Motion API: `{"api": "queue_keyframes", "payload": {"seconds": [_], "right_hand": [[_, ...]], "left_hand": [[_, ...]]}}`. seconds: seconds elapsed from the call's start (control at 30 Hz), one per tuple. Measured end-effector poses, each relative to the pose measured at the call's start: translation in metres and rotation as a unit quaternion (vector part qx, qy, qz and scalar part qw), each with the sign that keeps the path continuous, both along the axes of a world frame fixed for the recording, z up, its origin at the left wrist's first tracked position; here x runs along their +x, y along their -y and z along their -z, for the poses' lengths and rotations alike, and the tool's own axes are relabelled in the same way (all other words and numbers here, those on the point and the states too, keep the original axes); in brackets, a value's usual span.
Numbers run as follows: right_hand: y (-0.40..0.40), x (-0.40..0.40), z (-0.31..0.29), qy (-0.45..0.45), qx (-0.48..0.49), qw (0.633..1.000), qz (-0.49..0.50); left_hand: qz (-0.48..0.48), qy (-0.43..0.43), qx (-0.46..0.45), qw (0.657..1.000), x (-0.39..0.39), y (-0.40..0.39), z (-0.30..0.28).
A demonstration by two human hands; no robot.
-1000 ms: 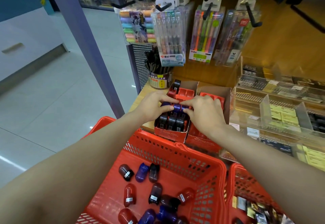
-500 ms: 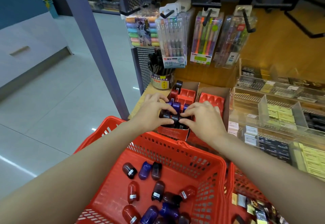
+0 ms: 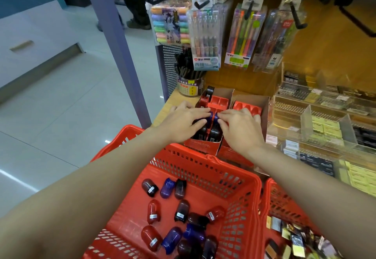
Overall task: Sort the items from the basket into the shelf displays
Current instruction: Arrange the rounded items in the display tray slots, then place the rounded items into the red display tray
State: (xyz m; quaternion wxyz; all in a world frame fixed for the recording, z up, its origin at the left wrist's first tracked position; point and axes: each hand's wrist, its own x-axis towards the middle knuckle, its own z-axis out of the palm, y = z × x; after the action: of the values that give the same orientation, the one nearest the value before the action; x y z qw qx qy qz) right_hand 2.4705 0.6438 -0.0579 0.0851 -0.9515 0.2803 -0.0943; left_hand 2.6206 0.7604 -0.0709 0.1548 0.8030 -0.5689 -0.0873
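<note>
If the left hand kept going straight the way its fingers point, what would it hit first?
The left hand points right, across the left display box. First in its line is the blue sharpener at its fingertips, then the right hand just beyond; depth is hard to judge.

Two bare arms come into the picture, one from 7 o'clock and one from 4 o'clock. No sleeves cover them as far as the picture shows. The left hand [image 3: 183, 123] and the right hand [image 3: 240, 129] are bare too. The fingers look short and rounded.
</note>
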Motion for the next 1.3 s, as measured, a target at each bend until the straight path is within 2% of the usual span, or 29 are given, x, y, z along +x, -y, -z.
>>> {"api": "queue_keyframes", "payload": {"seconds": [0.07, 0.17, 0.2, 0.27, 0.33, 0.4, 0.5, 0.57, 0.63, 0.8, 0.9, 1.0, 1.07, 1.13, 1.2, 1.3], "right_hand": [[-0.004, -0.001, -0.005, 0.030, -0.006, 0.999, -0.016], [-0.026, -0.012, -0.012, 0.153, 0.023, 0.983, -0.101], [-0.038, -0.018, -0.012, 0.141, 0.037, 0.979, -0.139], [-0.063, -0.026, -0.002, 0.004, 0.067, 0.976, -0.205], [-0.085, -0.033, 0.016, -0.163, 0.106, 0.959, -0.207], [-0.102, -0.040, 0.041, -0.255, 0.170, 0.939, -0.157], [-0.111, -0.050, 0.081, -0.274, 0.246, 0.928, -0.059], [-0.110, -0.058, 0.106, -0.276, 0.285, 0.918, 0.004], [-0.108, -0.068, 0.130, -0.298, 0.291, 0.908, 0.041], [-0.119, -0.076, 0.173, -0.343, 0.273, 0.896, 0.067], [-0.139, -0.071, 0.189, -0.393, 0.270, 0.879, 0.011], [-0.154, -0.079, 0.205, -0.414, 0.244, 0.875, -0.055], [-0.162, -0.087, 0.213, -0.410, 0.169, 0.890, -0.103], [-0.172, -0.090, 0.221, -0.417, 0.095, 0.889, -0.163], [-0.182, -0.089, 0.231, -0.423, 0.060, 0.880, -0.208], [-0.188, -0.084, 0.239, -0.429, 0.031, 0.874, -0.225]], "left_hand": [[-0.002, -0.032, -0.023, 0.999, -0.004, -0.004, -0.006], [-0.020, -0.063, -0.191, 0.979, -0.011, -0.033, -0.012], [-0.028, -0.054, -0.227, 0.972, -0.016, -0.050, -0.012], [-0.037, -0.039, -0.231, 0.971, -0.027, -0.088, -0.003], [-0.044, -0.065, -0.162, 0.984, -0.040, -0.123, 0.016], [-0.069, -0.137, -0.011, 0.988, -0.050, -0.151, 0.043], [-0.122, -0.211, 0.237, 0.941, -0.055, -0.179, 0.091], [-0.159, -0.244, 0.301, 0.908, -0.055, -0.192, 0.116], [-0.176, -0.261, 0.312, 0.896, -0.058, -0.198, 0.137], [-0.130, -0.269, 0.339, 0.892, -0.073, -0.188, 0.178], [-0.110, -0.280, 0.355, 0.885, -0.089, -0.176, 0.198], [-0.077, -0.243, 0.374, 0.892, -0.101, -0.166, 0.210], [-0.077, -0.240, 0.369, 0.895, -0.103, -0.162, 0.217], [-0.087, -0.252, 0.366, 0.891, -0.102, -0.160, 0.223], [-0.096, -0.260, 0.358, 0.892, -0.098, -0.162, 0.226], [-0.115, -0.268, 0.324, 0.900, -0.092, -0.166, 0.227]]}}
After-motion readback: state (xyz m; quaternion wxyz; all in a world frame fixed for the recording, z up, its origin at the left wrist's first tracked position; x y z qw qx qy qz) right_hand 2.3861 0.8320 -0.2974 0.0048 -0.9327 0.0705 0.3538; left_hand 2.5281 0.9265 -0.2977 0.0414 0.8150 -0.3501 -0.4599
